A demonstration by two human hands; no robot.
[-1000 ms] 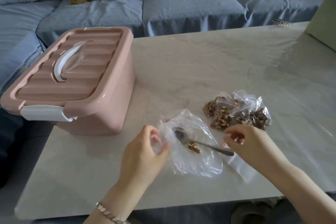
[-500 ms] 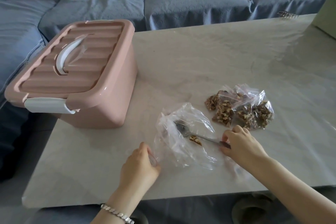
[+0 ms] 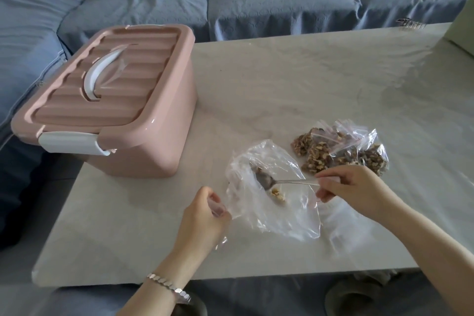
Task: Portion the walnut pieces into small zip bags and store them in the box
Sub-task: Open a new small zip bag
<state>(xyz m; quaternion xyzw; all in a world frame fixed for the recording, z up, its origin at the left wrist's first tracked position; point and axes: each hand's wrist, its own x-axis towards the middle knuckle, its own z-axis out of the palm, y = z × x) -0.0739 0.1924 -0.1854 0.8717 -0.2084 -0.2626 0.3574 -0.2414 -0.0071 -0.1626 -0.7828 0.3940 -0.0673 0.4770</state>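
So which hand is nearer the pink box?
Left. The left hand, pinching the clear bag, sits right of the pink box; the right hand holds the spoon farther right.

No writing, label, brand, number or sign can be read on the pink box [image 3: 143, 151], the filled zip bags [image 3: 341, 151], the large clear bag [image 3: 282, 218], the spoon [image 3: 282, 182] or the counter [image 3: 307, 79].
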